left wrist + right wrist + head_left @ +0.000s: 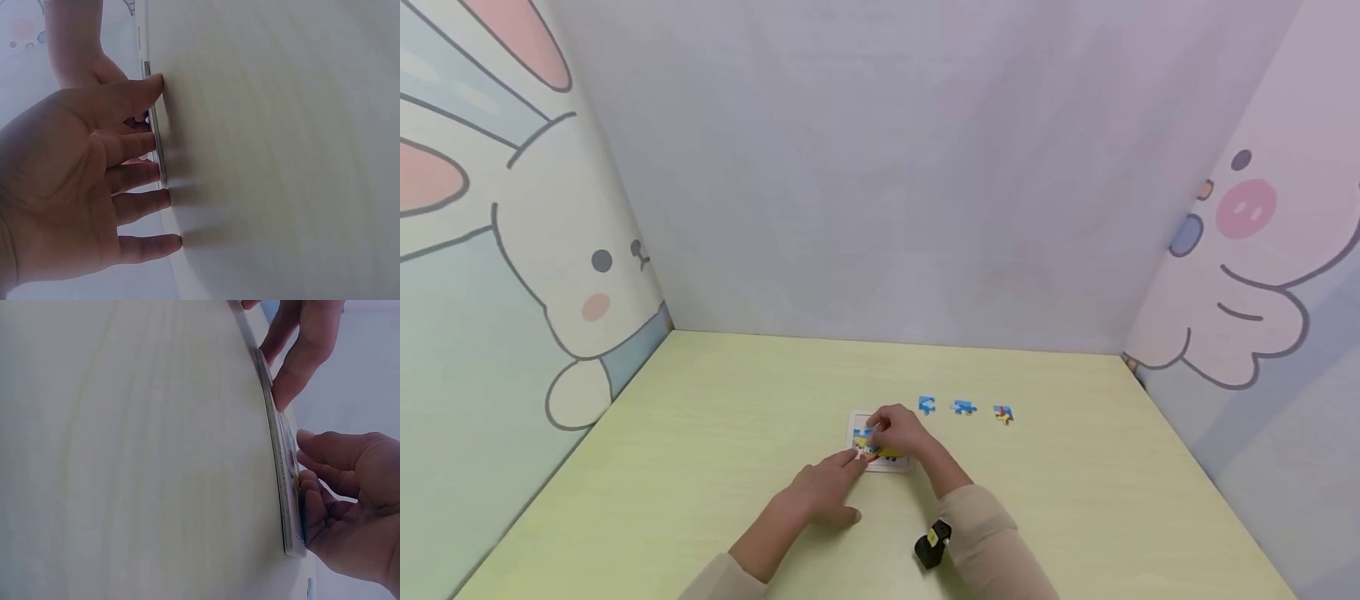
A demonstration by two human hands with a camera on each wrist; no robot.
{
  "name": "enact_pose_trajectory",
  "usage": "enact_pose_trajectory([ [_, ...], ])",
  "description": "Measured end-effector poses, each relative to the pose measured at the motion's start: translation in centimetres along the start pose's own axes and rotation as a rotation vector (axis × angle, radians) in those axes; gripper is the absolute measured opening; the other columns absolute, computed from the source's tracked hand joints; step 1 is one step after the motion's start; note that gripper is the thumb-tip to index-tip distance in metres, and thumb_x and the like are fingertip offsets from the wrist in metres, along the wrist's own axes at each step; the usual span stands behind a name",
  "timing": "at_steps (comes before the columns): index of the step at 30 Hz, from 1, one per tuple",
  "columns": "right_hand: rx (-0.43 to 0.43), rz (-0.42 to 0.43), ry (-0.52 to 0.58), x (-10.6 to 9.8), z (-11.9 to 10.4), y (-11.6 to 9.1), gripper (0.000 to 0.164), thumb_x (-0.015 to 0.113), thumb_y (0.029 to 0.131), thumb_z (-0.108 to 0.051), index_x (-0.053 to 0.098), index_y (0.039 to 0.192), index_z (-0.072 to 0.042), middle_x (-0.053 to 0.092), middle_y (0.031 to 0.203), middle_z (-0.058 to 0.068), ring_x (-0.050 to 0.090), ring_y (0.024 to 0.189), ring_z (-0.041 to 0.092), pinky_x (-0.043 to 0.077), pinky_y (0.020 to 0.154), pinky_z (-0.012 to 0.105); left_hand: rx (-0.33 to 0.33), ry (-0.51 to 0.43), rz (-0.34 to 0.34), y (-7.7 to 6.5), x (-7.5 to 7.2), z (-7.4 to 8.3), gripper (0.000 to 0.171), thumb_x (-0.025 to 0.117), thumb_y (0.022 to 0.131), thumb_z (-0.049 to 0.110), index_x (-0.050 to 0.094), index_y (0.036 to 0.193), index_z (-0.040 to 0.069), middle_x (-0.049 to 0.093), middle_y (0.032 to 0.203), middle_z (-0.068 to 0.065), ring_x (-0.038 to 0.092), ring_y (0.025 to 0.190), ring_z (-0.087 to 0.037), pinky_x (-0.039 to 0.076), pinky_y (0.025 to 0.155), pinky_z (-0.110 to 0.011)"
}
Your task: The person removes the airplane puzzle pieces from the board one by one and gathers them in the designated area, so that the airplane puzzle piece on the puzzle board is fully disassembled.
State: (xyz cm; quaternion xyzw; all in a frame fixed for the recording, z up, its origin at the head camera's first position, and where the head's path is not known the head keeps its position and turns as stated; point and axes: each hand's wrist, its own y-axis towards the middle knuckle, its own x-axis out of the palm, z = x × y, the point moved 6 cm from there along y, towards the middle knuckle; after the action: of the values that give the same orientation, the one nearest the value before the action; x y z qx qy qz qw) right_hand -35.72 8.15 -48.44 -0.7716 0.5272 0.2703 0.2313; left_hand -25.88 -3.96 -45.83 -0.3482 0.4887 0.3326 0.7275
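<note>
A small jigsaw puzzle board (887,468) with a pale frame lies flat on the table, partly filled with blue, yellow and red pieces. My left hand (829,487) rests with straight, spread fingers at its lower left edge; some fingertips touch the board and others the table. Over the board, my right hand (898,429) bends its fingers down onto the picture, covering the upper right part. In the right wrist view its thumb and index finger (331,450) point at the board surface, the others curl against it. I cannot tell whether a piece is between them.
Three loose jigsaw pieces lie in a row right of the board: a blue one (927,405), a blue-and-white one (963,407) and a red, yellow and blue one (1003,413). A black device (932,544) sits by the right sleeve. Cartoon-printed walls enclose the wooden table (737,392).
</note>
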Motion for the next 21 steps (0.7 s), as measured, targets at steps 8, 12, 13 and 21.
enact_pose_trajectory([
  [8,-0.054,0.001,-0.072,0.2,-1.2,-0.2,0.014,0.071,0.081,-0.009,0.07,0.095,-0.007,0.054,0.072,-0.002,0.047,0.066,0.013,0.04,0.057,0.026,-0.004,-0.007,0.0,-0.1,0.1,-0.3,0.072,0.071,0.076,0.034,0.045,0.137,0.007,0.038,0.142,-0.011,0.038,0.126,-0.029,0.042,0.085,-0.054],
  [12,-0.06,-0.004,-0.076,0.3,-1.1,-0.2,0.015,0.071,0.08,-0.009,0.07,0.095,-0.007,0.053,0.07,-0.002,0.047,0.065,0.013,0.04,0.057,0.026,0.003,-0.006,0.003,-0.1,0.1,-0.2,0.071,0.072,0.076,0.034,0.045,0.137,0.007,0.039,0.141,-0.011,0.039,0.126,-0.029,0.042,0.084,-0.054],
  [13,-0.061,-0.004,-0.078,0.3,-1.1,-0.2,0.015,0.071,0.08,-0.008,0.07,0.095,-0.007,0.053,0.07,-0.002,0.047,0.065,0.013,0.04,0.057,0.026,0.005,-0.009,0.003,-0.1,0.0,-0.2,0.071,0.072,0.076,0.033,0.045,0.137,0.006,0.039,0.141,-0.011,0.039,0.126,-0.029,0.042,0.084,-0.054],
  [21,-0.039,0.009,-0.076,0.3,-0.9,-0.4,0.013,0.07,0.081,-0.007,0.067,0.093,-0.008,0.05,0.073,0.0,0.046,0.07,0.015,0.038,0.06,0.028,0.009,-0.015,0.004,-0.1,0.0,0.0,0.072,0.071,0.076,0.032,0.045,0.137,0.006,0.038,0.142,-0.012,0.039,0.126,-0.03,0.042,0.085,-0.054],
])
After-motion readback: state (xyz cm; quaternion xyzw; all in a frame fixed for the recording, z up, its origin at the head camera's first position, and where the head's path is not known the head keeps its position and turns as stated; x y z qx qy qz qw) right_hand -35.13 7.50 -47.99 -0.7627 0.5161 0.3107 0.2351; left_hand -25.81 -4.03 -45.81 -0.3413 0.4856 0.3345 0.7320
